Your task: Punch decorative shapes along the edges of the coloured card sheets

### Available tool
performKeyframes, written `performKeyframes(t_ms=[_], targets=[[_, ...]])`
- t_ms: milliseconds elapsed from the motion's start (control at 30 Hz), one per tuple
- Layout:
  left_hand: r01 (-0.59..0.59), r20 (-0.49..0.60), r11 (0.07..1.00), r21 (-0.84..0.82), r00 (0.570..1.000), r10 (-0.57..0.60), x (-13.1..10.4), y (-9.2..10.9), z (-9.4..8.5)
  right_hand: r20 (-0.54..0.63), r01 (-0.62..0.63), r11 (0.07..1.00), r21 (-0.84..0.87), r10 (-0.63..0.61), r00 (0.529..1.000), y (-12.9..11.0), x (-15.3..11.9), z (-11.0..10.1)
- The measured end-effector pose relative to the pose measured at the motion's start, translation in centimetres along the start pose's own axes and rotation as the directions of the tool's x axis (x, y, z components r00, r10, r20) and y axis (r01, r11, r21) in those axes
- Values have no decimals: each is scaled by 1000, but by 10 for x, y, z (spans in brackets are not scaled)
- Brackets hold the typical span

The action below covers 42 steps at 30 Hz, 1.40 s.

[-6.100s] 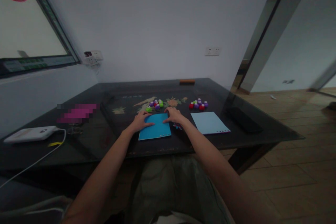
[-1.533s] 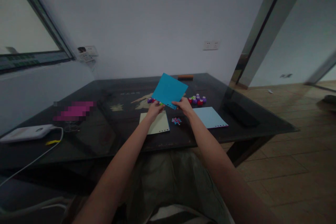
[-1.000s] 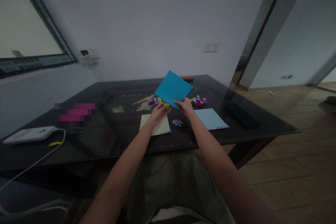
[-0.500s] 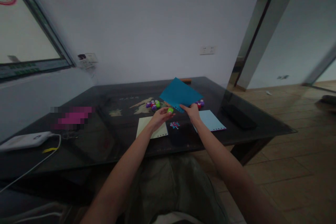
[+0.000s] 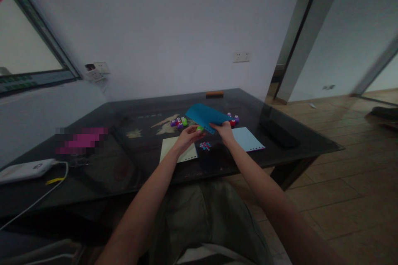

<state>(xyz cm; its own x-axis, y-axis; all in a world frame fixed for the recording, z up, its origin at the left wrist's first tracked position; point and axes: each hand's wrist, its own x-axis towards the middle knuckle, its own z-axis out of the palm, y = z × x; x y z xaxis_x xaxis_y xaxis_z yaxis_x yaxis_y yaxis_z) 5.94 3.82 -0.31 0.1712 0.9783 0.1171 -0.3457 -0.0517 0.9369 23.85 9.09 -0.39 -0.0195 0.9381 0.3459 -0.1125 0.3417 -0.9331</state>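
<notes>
Over the middle of the table, my right hand [image 5: 224, 131] grips a blue sheet [image 5: 207, 115] with holes along its near edge. The sheet is tilted and bent, its far edge lowered toward the table. My left hand [image 5: 188, 137] pinches a small green piece [image 5: 200, 129] close to that holed edge; whether they touch I cannot tell. Below the hands lies a little pile of pink, blue and white bits [image 5: 205, 145]. A pale yellow sheet [image 5: 164, 149] with holes is partly under my left hand, and a pale blue sheet [image 5: 248, 138] lies right of my right wrist.
Several small purple, red and green pieces with eyes [image 5: 179, 122] stand at left, with more purple and red ones [image 5: 235, 119] behind my right hand. A black slab [image 5: 280, 132], a brown bar [image 5: 214, 94], and a white device [image 5: 27, 169] with a cable are on the table.
The blue sheet has dropped and curved, so the brown bar behind it now shows fully. The green piece has come nearer to the sheet's holed edge. The view has shifted slightly.
</notes>
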Motion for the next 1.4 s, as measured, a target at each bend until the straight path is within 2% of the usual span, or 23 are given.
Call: performKeyframes(t_ms=[133,267,400,733,933,1133,1400], targets=[[15,-4,1000,11,1000,-15,-1,1,0,11,-84,995,49,84,996,7,1,-1],[25,-22,999,33,999,-24,2,-2,-2,28,-116,988,99,114,993,14,3,-2],[19,-11,999,39,1000,-19,5,-5,-6,4,-101,993,60,101,995,16,4,-2],[37,-45,999,22,998,-36,3,-3,-3,54,-61,996,60,57,997,11,1,0],[74,-119,989,130,991,-58,2,0,1,77,-105,994,21,103,992,5,-4,2],[68,-74,993,99,995,-61,-1,2,7,100,-88,996,-21,89,991,4,-6,3],[62,-72,994,92,996,-55,-2,1,7,144,-94,994,-48,100,984,7,-5,3]])
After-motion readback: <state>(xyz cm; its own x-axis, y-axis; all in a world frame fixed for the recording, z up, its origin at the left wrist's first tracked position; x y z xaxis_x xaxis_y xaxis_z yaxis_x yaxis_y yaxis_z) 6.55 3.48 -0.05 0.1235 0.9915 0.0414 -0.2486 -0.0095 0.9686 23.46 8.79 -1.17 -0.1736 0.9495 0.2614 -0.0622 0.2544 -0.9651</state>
